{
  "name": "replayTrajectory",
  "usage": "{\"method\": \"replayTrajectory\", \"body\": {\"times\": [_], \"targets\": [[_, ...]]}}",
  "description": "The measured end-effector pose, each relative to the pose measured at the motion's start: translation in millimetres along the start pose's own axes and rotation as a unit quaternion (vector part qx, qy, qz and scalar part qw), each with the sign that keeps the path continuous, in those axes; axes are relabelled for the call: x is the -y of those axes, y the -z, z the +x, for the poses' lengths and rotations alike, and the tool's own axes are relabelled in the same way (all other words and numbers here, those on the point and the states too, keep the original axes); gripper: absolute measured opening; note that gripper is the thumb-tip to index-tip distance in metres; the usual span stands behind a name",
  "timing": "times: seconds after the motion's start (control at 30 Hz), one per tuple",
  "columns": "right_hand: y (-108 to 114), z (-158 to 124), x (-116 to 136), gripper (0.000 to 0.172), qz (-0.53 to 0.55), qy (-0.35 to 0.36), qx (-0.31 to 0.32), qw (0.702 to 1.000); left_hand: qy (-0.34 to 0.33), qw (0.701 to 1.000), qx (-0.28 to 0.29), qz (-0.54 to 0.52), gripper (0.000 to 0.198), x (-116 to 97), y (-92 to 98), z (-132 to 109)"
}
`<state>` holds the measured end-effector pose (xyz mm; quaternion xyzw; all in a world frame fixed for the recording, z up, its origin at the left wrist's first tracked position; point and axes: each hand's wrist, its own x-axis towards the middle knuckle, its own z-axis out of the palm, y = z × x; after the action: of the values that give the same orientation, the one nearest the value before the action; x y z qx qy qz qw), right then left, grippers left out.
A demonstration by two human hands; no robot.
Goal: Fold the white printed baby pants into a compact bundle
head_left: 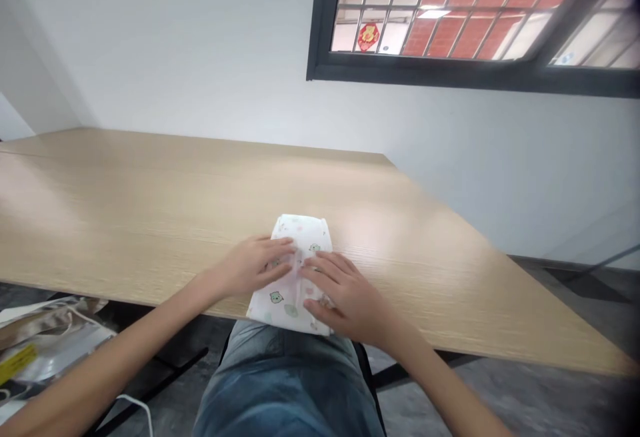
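A white folded cloth-like item [293,302], printed with small green and pink figures, lies flat at the table's front edge, its lower end at the edge above my lap. On its left side rests my left hand [255,265], fingers spread and pointing right. My right hand [347,297] lies over the right side, its fingers apart and reaching toward the middle. Both hands touch the item from above without gripping it. The fingertips of the two hands are close together but apart.
The light wood table [200,190] runs along a white wall, under a barred window [450,70]. At the lower left, below the table, are bags and a white cable [137,400]. Its right edge slants toward the front right.
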<state>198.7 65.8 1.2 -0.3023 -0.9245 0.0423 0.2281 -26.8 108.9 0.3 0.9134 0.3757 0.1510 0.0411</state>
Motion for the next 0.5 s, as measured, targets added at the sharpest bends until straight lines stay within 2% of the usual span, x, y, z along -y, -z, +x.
{"method": "replayTrajectory", "body": {"times": [0.07,0.13,0.17,0.2,0.27,0.37,0.43,0.5], "targets": [[-1.0,-1.0,-14.2,0.056,0.003,-0.017,0.054,0.998,-0.017,0.998,0.037,-0.044,0.055,1.5,-2.7,-25.7],[-1.5,-10.5,-14.8,0.083,0.011,-0.007,0.093,0.996,-0.031,0.994,0.064,-0.078,0.084,-0.8,-5.4,-47.0],[-1.2,-17.8,-10.6,0.090,0.012,0.003,0.105,0.994,-0.038,0.993,0.071,-0.089,0.095,-4.1,-6.6,-56.2],[-0.7,-26.1,-4.5,0.090,0.011,0.014,0.109,0.994,-0.043,0.991,0.076,-0.097,0.100,-8.7,-7.9,-64.3],[0.3,-43.0,9.0,0.074,0.011,0.029,0.100,0.994,-0.040,0.991,0.071,-0.104,0.098,-19.8,-10.5,-77.3],[0.3,-59.3,21.5,0.056,0.036,0.017,0.037,0.999,-0.029,0.991,0.037,-0.123,0.068,-32.9,-13.1,-85.1],[-1.3,-58.9,21.8,0.041,0.081,-0.037,-0.018,0.996,-0.023,0.985,-0.002,-0.171,0.050,-36.2,-13.2,-80.4],[-4.1,-49.6,17.5,0.018,0.120,-0.133,-0.075,0.981,0.008,0.968,-0.050,-0.246,0.047,-36.3,-13.2,-68.3]]}}
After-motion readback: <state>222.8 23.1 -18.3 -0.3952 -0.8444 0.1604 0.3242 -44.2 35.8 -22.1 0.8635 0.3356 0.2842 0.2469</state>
